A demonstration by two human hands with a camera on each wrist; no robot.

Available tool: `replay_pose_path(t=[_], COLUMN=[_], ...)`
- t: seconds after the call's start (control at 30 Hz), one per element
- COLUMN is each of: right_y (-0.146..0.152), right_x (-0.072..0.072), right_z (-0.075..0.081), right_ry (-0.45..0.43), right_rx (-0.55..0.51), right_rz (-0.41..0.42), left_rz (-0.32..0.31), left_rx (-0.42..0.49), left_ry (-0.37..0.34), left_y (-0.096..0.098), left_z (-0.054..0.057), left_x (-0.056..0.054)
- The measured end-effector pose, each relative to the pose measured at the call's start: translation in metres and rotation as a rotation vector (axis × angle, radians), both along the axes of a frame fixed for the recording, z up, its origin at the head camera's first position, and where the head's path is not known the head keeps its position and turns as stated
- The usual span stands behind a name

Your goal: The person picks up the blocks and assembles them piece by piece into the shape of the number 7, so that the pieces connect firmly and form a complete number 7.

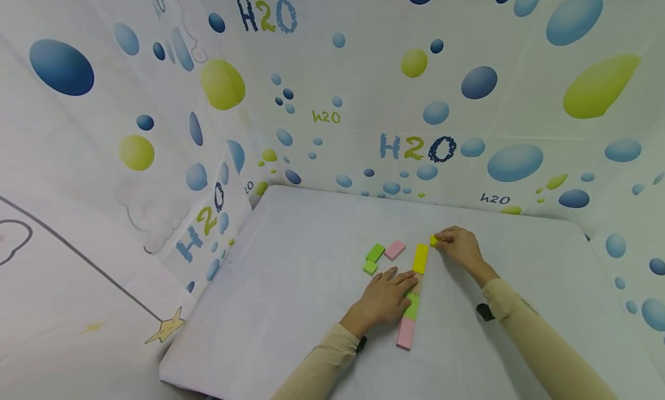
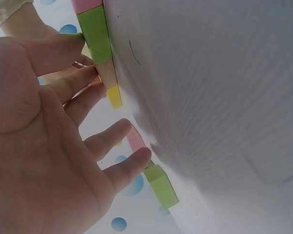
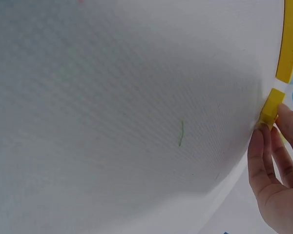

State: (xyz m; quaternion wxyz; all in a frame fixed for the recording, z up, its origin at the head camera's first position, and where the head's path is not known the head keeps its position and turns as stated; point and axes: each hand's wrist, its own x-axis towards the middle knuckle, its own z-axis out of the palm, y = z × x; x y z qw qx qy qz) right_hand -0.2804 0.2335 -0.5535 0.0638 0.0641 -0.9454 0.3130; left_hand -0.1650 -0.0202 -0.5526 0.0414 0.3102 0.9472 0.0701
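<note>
A row of blocks runs away from the person: a pink block, a green block, a wood-coloured block and a long yellow block. My left hand lies along the row's left side, its thumb by the green block and extended fingertips touching the wood-coloured one, partly covering it. Past the far end, slightly right, my right hand pinches a small yellow block between thumb and fingers. In the right wrist view, a narrow gap separates that block from the long yellow block.
Left of the row's far end lie a loose pink block, a green block and a smaller light green block. All rest on a white-covered table. Patterned sheets hang behind and beside it.
</note>
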Motion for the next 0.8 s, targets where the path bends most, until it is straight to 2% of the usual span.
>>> replay_pose_path(t=[0.8], right_y=[-0.0052], right_x=[-0.0063], right_z=[0.0009], right_ry=[0.006], right_rx=[0.009], right_rz=[0.046], left_rz=[0.004], left_rx=[-0.012], left_ry=[0.011], left_y=[0.0002], left_z=[-0.0024], left_x=[-0.0001])
